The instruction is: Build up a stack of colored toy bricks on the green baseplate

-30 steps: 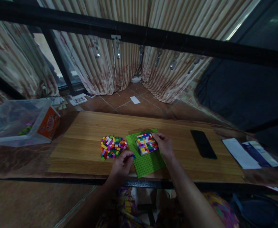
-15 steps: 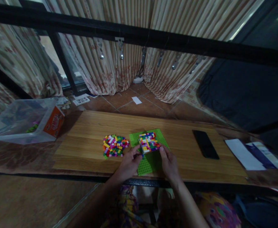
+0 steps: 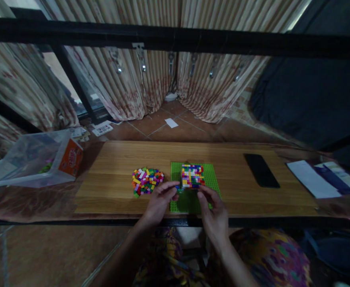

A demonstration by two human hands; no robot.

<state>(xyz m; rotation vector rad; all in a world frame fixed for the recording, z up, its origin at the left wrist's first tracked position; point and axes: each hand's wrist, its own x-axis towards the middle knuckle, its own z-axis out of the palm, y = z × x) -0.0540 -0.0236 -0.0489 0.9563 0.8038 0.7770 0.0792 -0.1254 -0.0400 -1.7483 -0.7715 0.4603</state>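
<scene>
A multicoloured block of small toy bricks (image 3: 192, 175) sits over the far part of a green studded baseplate (image 3: 212, 175). My left hand (image 3: 160, 201) is at the baseplate's left side, with thumb and forefinger close together around a small blue brick (image 3: 177, 187); the grip is partly hidden. At the block's front right corner, the forefinger of my right hand (image 3: 213, 207) reaches the edge, its thumb held slightly apart below. A dark shadow covers the baseplate in front of the block. Loose coloured bricks (image 3: 147, 181) lie in a pile left of the baseplate.
Everything stands on a wooden board (image 3: 109, 191). A black phone (image 3: 262, 170) lies to the right, with white papers (image 3: 312, 179) beyond it. A clear plastic box (image 3: 40, 159) with an orange label is at the left. A dark metal bar (image 3: 163, 38) crosses the view above.
The baseplate and block have turned slightly clockwise on the board and now sit squarer. My right hand has moved from the block's right side to its front corner. The view has shifted too.
</scene>
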